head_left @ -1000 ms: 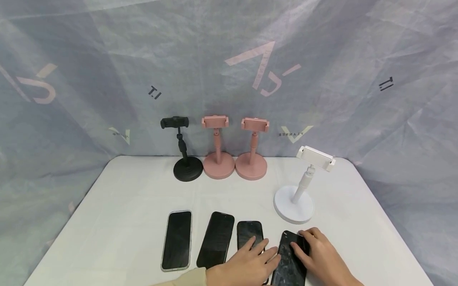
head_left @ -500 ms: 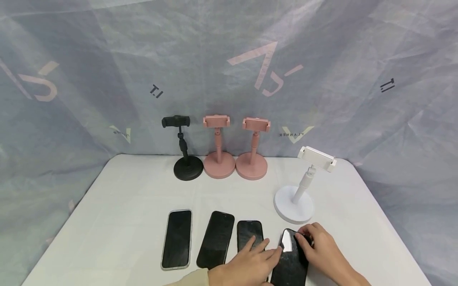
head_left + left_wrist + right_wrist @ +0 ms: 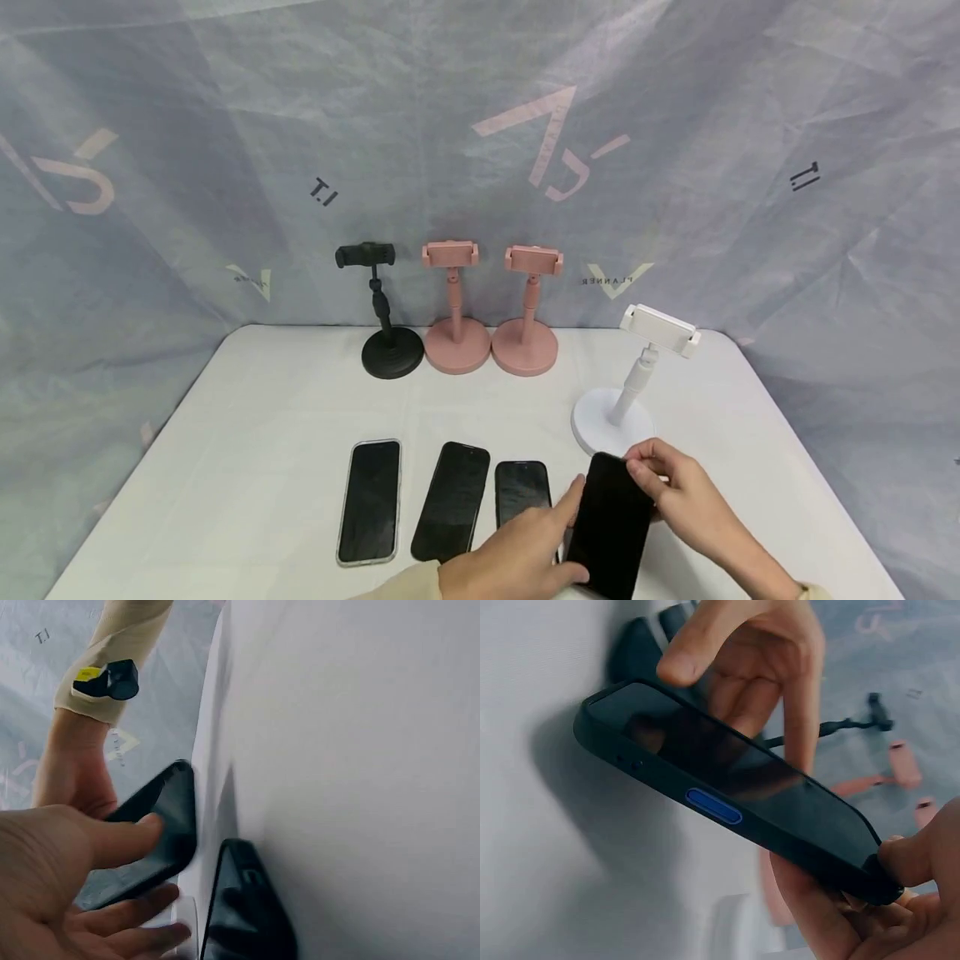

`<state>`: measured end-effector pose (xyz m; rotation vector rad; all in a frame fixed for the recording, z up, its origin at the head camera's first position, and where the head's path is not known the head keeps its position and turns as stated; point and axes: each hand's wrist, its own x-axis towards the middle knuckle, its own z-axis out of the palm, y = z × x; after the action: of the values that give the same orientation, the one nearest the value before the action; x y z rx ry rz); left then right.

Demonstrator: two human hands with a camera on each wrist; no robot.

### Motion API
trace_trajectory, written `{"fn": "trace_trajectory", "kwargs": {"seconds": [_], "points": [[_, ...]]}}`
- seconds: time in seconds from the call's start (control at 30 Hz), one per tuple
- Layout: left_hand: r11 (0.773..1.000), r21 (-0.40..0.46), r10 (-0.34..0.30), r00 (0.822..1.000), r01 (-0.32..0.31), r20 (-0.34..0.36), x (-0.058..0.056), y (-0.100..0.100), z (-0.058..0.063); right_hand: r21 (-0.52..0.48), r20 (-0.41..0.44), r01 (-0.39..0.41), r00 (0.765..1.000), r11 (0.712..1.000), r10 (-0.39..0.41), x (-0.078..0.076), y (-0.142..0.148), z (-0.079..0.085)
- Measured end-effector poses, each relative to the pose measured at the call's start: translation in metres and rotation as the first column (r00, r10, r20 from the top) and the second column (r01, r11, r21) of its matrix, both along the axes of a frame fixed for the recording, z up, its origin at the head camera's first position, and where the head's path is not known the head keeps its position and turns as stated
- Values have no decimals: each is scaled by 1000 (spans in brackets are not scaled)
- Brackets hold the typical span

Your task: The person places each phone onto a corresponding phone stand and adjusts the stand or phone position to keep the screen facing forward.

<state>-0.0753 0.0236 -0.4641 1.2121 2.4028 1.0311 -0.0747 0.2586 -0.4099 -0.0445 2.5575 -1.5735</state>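
A black smartphone in a dark case [image 3: 611, 525], screen towards the head camera, is raised and tilted above the table. My right hand [image 3: 686, 496] pinches its upper right corner between thumb and fingers. Along the phone's left side, my left hand [image 3: 517, 550] has its index finger extended and its thumb over the lower screen edge; whether it bears weight I cannot tell. In the right wrist view a blue side button [image 3: 714, 806] shows on the phone's case. Partly behind my left hand lies a smaller black phone [image 3: 522, 487].
Two more phones, one black [image 3: 452, 500] and one in a clear case [image 3: 370, 500], lie to the left. A white phone stand [image 3: 611, 421] rises just behind the held phone. Along the back edge are a black stand [image 3: 392, 352] and two pink stands [image 3: 457, 346].
The phone has come up off the table, pinched at its top corner by my right hand. My left hand has shifted from its left edge, and its thumb now shows over the screen.
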Motion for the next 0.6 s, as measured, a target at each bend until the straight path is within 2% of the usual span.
{"fn": "trace_trajectory", "kwargs": {"seconds": [0.07, 0.1, 0.17, 0.2, 0.27, 0.3, 0.33, 0.47, 0.6], "points": [[992, 123, 15, 994, -29, 112, -1, 2, 3, -19, -55, -5, 998, 1000, 4, -1, 0, 12], [979, 197, 10, 983, -47, 184, -2, 3, 4, -24, -89, -12, 996, 1000, 10, -1, 1, 18], [937, 332, -17, 939, -105, 343, -4, 6, 7, -27, -156, -19, 988, 999, 15, -1, 1, 29], [912, 385, -28, 917, -139, 397, -5, 8, 8, -19, -185, -16, 983, 1000, 13, -1, 1, 34], [865, 463, -44, 889, -194, 455, -7, 11, 12, 2, -241, -13, 971, 1000, 13, 0, 2, 46], [844, 489, -45, 881, -219, 472, -9, 13, 14, 11, -262, -6, 965, 1000, 9, 1, 2, 51], [827, 511, -44, 878, -235, 476, -10, 14, 17, 17, -281, 5, 960, 1000, 0, 1, 2, 56], [781, 571, -25, 899, -255, 437, -18, 18, 30, 51, -361, 55, 932, 997, -33, 3, 1, 72], [736, 623, -31, 906, -266, 423, -24, 21, 44, 48, -424, 79, 904, 996, -51, 4, -1, 79]]}}
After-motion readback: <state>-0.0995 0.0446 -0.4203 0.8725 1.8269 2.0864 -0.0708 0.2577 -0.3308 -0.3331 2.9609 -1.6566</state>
